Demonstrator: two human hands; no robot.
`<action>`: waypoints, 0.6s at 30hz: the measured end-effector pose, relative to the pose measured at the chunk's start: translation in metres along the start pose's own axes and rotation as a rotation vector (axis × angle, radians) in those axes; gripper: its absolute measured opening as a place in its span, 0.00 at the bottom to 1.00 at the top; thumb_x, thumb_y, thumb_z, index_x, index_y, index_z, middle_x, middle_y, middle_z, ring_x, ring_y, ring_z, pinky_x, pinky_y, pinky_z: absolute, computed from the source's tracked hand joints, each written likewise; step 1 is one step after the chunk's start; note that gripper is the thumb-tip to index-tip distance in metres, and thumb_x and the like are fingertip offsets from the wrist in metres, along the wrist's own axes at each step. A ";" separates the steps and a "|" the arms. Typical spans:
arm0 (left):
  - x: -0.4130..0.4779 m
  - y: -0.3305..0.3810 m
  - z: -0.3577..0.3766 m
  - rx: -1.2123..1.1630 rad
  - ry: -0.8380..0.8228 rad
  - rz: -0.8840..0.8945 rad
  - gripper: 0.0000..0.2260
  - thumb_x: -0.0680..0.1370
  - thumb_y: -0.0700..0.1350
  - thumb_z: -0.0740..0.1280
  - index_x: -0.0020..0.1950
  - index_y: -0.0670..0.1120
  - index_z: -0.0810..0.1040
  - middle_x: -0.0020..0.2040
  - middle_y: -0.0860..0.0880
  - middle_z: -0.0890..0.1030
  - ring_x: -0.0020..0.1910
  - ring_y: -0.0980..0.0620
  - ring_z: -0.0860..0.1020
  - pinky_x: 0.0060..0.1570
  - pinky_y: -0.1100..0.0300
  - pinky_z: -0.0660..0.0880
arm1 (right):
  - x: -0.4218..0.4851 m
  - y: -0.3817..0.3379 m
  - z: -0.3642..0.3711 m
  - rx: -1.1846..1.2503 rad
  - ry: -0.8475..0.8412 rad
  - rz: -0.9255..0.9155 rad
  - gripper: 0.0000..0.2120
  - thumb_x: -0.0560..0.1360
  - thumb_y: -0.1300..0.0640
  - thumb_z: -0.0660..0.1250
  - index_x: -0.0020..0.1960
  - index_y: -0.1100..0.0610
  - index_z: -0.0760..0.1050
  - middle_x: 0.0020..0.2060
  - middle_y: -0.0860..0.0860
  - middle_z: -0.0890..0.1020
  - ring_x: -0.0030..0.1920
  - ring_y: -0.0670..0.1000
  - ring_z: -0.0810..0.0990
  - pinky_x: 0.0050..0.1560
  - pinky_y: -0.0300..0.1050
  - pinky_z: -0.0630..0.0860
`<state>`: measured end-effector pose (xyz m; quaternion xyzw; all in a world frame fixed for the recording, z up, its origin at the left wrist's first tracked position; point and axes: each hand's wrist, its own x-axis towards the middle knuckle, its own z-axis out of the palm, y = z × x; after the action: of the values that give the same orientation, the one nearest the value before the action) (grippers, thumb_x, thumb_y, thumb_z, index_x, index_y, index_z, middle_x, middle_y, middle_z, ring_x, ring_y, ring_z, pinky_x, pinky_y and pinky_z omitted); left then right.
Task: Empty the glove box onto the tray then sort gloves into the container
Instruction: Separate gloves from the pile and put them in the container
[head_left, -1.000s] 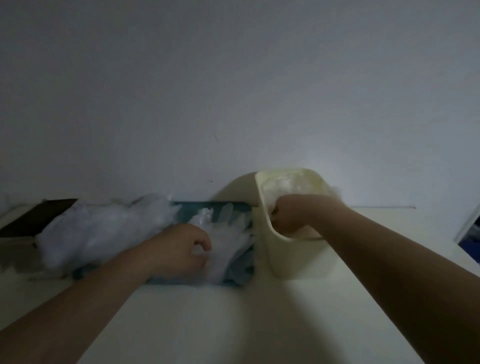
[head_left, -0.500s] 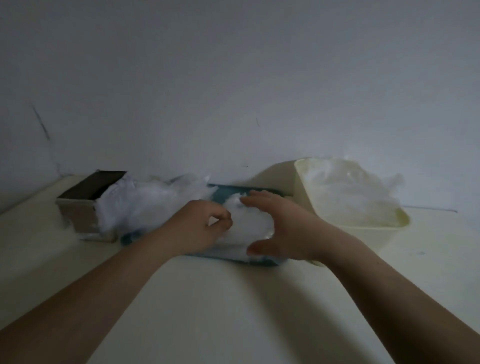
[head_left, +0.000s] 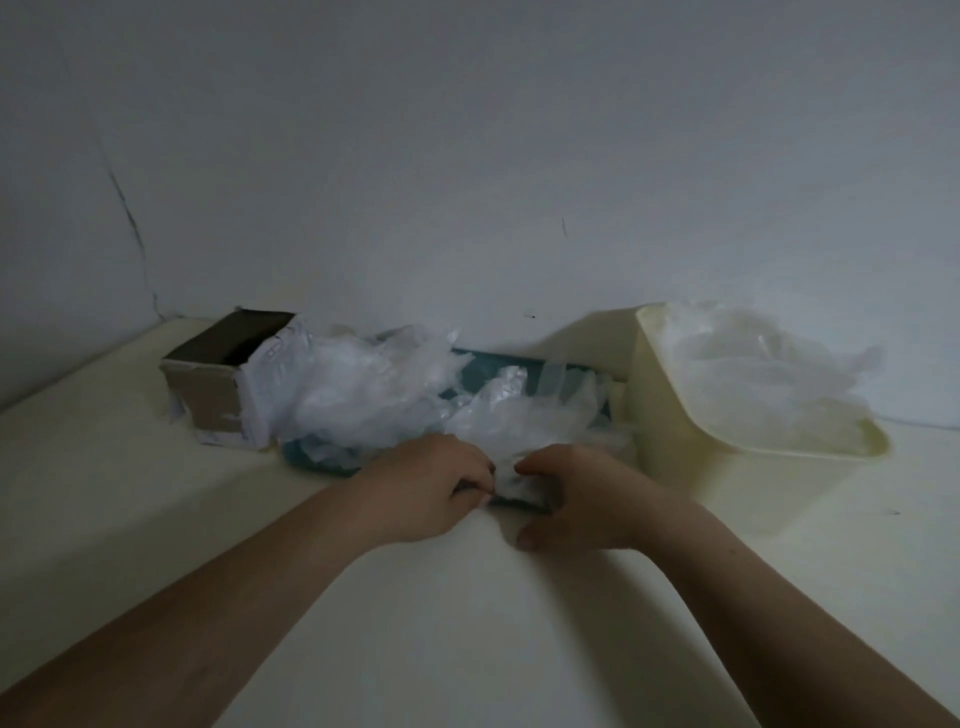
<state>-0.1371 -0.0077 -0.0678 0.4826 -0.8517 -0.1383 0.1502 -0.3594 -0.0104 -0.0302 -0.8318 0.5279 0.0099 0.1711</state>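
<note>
My left hand (head_left: 431, 488) pinches a clear glove (head_left: 511, 475) at the near edge of the teal tray (head_left: 488, 369) — my right hand (head_left: 582, 501) curls its fingers over the same glove, thumb spread below. A heap of gloves (head_left: 374, 395) lies on the tray beside the glove box (head_left: 208, 397); the container (head_left: 727, 478) stands to the right, gloves inside.

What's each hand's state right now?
Left hand: closed, pinching a clear glove.
Right hand: closed, fingers curled on the same glove.
</note>
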 end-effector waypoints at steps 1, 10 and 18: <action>-0.002 0.000 0.000 -0.018 0.027 0.001 0.09 0.80 0.52 0.65 0.49 0.52 0.83 0.46 0.61 0.81 0.46 0.57 0.81 0.49 0.52 0.79 | -0.001 0.000 0.001 0.015 0.010 -0.003 0.41 0.68 0.40 0.79 0.77 0.47 0.69 0.72 0.46 0.74 0.69 0.49 0.75 0.67 0.42 0.71; 0.003 0.012 -0.035 -0.498 0.295 -0.204 0.07 0.70 0.45 0.82 0.39 0.51 0.85 0.41 0.53 0.87 0.44 0.53 0.85 0.54 0.48 0.82 | 0.002 0.005 -0.010 0.520 0.284 -0.109 0.19 0.73 0.40 0.75 0.60 0.47 0.84 0.56 0.39 0.84 0.58 0.37 0.80 0.59 0.35 0.73; 0.026 0.004 -0.053 -0.905 0.429 -0.231 0.12 0.69 0.38 0.82 0.49 0.45 0.86 0.41 0.49 0.85 0.42 0.54 0.82 0.49 0.59 0.81 | 0.027 0.000 -0.023 1.046 0.524 -0.099 0.07 0.79 0.58 0.72 0.46 0.60 0.86 0.39 0.56 0.88 0.42 0.52 0.86 0.53 0.51 0.82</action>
<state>-0.1320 -0.0327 -0.0150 0.4777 -0.5977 -0.4067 0.4991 -0.3511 -0.0409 -0.0138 -0.6351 0.4480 -0.4658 0.4231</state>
